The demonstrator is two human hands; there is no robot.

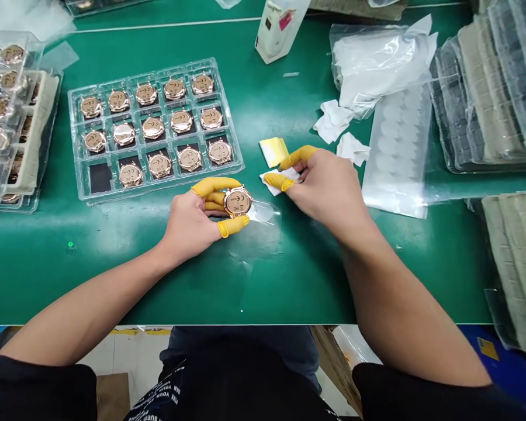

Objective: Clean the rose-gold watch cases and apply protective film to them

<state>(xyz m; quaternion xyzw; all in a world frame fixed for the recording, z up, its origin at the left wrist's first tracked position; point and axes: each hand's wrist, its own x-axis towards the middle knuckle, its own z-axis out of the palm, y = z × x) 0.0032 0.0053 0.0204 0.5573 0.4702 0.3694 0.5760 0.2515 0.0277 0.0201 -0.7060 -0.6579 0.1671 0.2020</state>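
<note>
Yellow rubber finger cots (214,187) sheathe fingers on both hands in this head view. The left hand (188,225), partly closed, grips a rose-gold watch case (237,201) at its fingertips, back upward, with clear film (263,211) just beside it. The right hand (328,190) pinches a white wipe (284,180) between two fingers, near the case. Ahead of the left hand sits a clear plastic tray (234,166) of similar cases.

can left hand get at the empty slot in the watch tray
Probably yes: nothing stands between the left hand and the empty slot in the clear plastic tray, but its fingers hold a rose-gold watch case.
</note>
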